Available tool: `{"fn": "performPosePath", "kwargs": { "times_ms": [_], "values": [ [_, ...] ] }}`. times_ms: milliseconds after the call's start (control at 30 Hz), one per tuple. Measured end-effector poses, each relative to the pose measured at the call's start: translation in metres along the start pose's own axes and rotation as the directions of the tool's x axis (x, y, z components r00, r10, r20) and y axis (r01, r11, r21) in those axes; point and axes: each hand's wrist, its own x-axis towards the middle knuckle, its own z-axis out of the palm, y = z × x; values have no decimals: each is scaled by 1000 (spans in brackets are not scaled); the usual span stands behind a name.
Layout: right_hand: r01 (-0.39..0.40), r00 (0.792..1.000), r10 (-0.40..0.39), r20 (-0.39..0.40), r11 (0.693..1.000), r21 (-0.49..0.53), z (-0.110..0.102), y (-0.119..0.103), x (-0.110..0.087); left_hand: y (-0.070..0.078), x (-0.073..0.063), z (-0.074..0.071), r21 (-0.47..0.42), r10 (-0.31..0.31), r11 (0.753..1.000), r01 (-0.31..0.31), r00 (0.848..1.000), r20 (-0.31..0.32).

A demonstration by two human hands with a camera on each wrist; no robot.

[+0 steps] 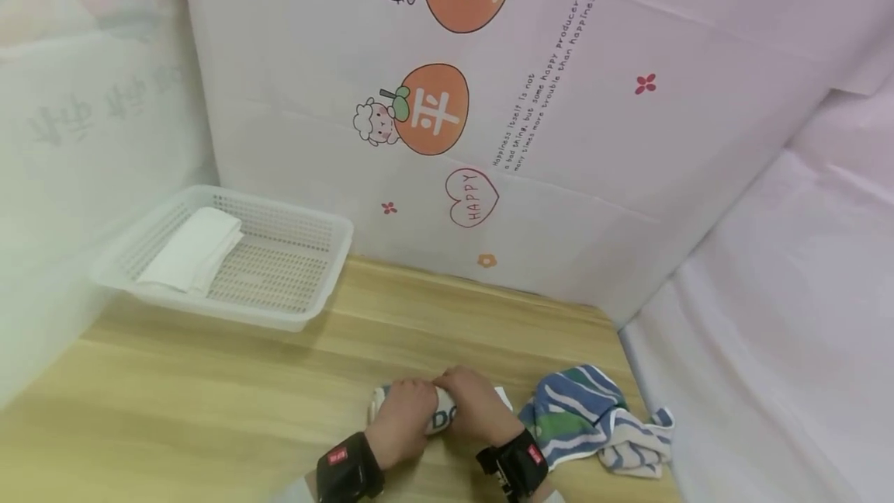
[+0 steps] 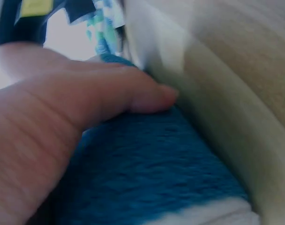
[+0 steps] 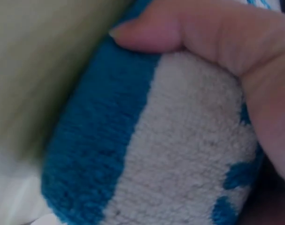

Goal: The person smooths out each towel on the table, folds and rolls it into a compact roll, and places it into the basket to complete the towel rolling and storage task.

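Note:
A rolled towel (image 1: pixel 443 413), cream with dark lettering, lies on the table between both hands. My left hand (image 1: pixel 407 414) grips its left part, fingers curled over the top. On its right part my right hand (image 1: pixel 480 404) holds the roll close beside the left. The left wrist view shows the thumb lying along a blue band of the towel (image 2: pixel 147 159). In the right wrist view the thumb presses near the border of the blue and cream areas of the towel (image 3: pixel 180 126). The fingers' undersides are hidden.
To the right lies a crumpled towel (image 1: pixel 573 418) with blue, white and green stripes. A white plastic basket (image 1: pixel 279 317) stands at the back left, with a folded white cloth (image 1: pixel 195 248) inside. Printed white sheets (image 1: pixel 559 216) hang around the wooden table (image 1: pixel 230 394).

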Motion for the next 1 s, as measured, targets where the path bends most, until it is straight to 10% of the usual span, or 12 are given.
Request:
{"fn": "performPosePath", "kwargs": {
  "times_ms": [300, 667, 1000],
  "values": [
    [-14, 999, 10, -35, 991, -135, -15, -18, 1, -24, 9, -2, -423, -56, 902, 87, 995, 84],
    [-22, 997, 5, -77, 975, -219, 3, -11, 14, -22, 1, 0, -147, -86, 985, 88, 996, 14],
    [68, 987, -85, -140, 990, -120, -27, -19, 58, -67, 8, -40, -339, -121, 935, 106, 992, -24]
  ]
}}
